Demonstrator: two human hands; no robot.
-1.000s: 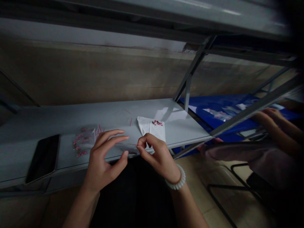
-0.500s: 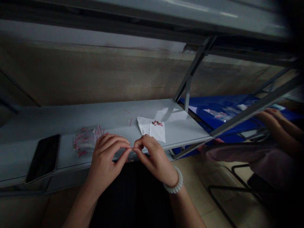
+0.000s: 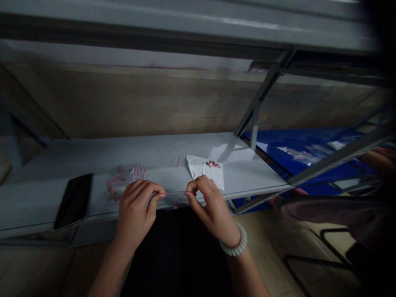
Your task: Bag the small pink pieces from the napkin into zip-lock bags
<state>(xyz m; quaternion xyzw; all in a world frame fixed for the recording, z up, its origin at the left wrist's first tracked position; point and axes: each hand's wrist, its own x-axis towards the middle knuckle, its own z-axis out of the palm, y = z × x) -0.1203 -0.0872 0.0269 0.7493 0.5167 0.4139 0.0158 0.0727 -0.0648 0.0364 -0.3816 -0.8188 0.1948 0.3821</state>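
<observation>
Over the front edge of the grey table, my left hand [image 3: 136, 210] is closed in a pinch of thumb and forefinger. My right hand [image 3: 210, 210], with a pale beaded bracelet [image 3: 235, 243] at its wrist, pinches in the same way a short distance off. Between the two fingertips runs a faint thin thread [image 3: 175, 192], barely visible. Just beyond my right hand, a white paper [image 3: 213, 177] bears several small pink and brown beads [image 3: 213, 164]. A clear zip bag [image 3: 123, 175] of pink beads lies beside my left hand.
A dark phone [image 3: 74, 201] lies on the grey table [image 3: 102, 152] at left. Pink-edged plastic strips [image 3: 178, 161] lie toward the back. A metal brace [image 3: 264, 97] rises at right, before a blue table [image 3: 269, 140] with bags. Another person's hand [image 3: 379, 156] shows there.
My hands have moved apart from nearly touching, leaving a gap with the thin thread across it. Both still pinch. The view has shifted, so the table things appear farther right.
</observation>
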